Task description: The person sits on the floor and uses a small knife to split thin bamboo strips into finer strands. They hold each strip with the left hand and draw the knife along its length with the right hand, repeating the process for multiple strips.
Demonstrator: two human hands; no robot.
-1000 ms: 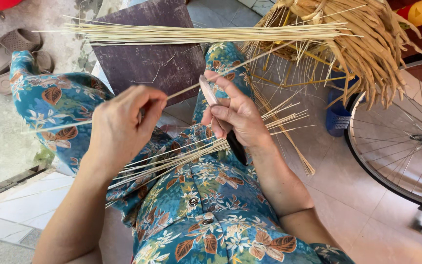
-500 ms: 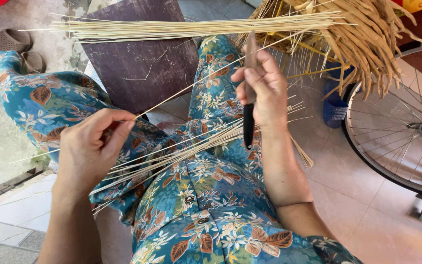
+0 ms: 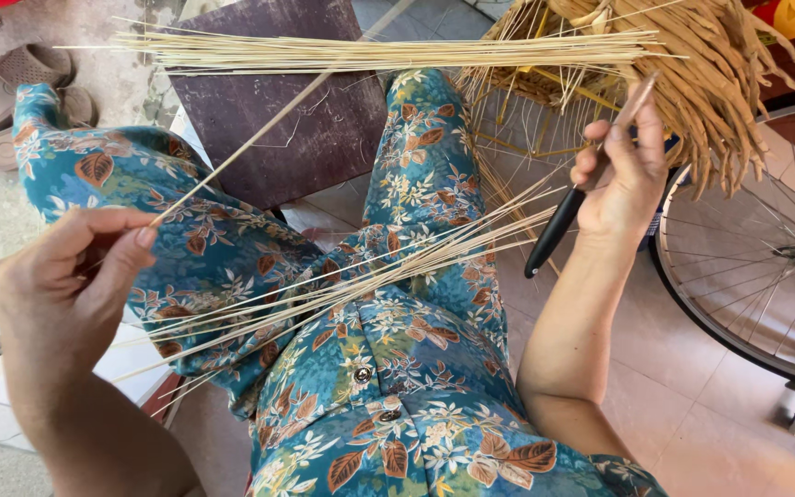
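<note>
While the person sits w/ both legs in blue floral cloth (image 3: 388, 387), the left hand (image 3: 66, 285) is at lower left, fingers curled nearly closed, thumb and forefinger pinching one end of a single thin stick (image 3: 241, 152). That stick runs up and to the right from the pinch, crossing in front of the dark board (image 3: 324, 138) toward the top edge of the view. The right hand (image 3: 623, 175) is raised at right, closed around a knife (image 3: 572, 207): black handle pointing down-left below the palm, pale blade pointing up-right past the fingertips. Across the lap lies a loose bundle of sticks (image 3: 397, 267), fanned, running from near the left knee up to approx. the right wrist; neither hand touches it. A second sheaf (image 3: 370, 53) lies horizontally across the top of the board and the right knee, well apart from both hands. Behind the right hand hangs a mass of dry leaves (image 3: 710, 74), tan, drooping; the knife blade overlaps it in view, contact cannot be told. A wheel (image 3: 766, 267) w/ spokes stands at far right on the tiled floor (image 3: 683, 387). Sandals (image 3: 11, 83) sit at upper left, beside the left knee.
</note>
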